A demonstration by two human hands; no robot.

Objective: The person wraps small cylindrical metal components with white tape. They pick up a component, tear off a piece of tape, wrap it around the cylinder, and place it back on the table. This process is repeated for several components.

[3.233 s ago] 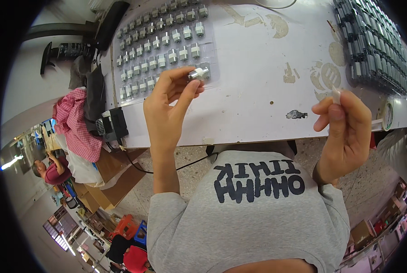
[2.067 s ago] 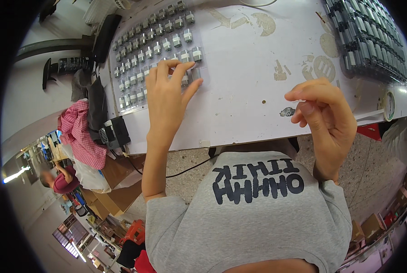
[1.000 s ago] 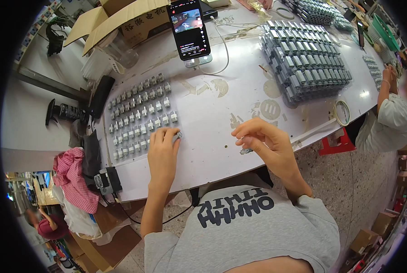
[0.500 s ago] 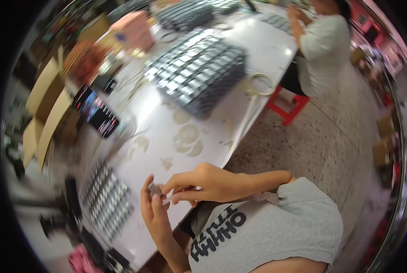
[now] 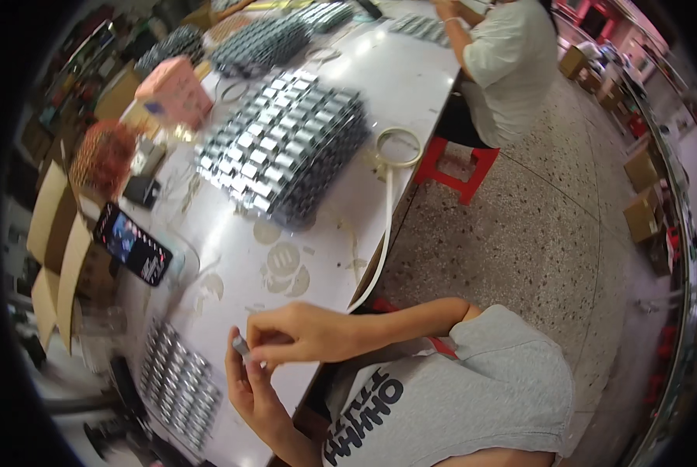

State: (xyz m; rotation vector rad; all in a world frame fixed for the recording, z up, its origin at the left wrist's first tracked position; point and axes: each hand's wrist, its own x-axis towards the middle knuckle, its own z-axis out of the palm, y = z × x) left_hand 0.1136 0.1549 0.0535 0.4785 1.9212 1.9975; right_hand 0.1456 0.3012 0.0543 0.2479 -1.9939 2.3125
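Observation:
Between the fingertips and thumb of my left hand [image 5: 256, 395] is a small grey metal-looking piece [image 5: 241, 345]. My right hand [image 5: 301, 333] comes in from the right, its fingers bent and pinched against the lower end of that piece; what the fingertips hold is hidden. Below and left of my hands, a flat layer of similar silver pieces [image 5: 181, 385] lies in rows on the white table [image 5: 235, 311]. Farther off stands a large stack of shiny silver pieces [image 5: 282, 148] in rows.
A roll of pale tape [image 5: 399, 148] lies by the right table edge, its strip trailing toward me. Left are a lit phone [image 5: 134, 243], an open carton [image 5: 60, 265] and a pink box [image 5: 173, 92]. A person [image 5: 508, 70] sits at the far right, above a red stool [image 5: 461, 167].
My view has turned, so the table's contents sit farther left and lower. My right fingers have curled more tightly against the small grey piece; the left hand still holds it.

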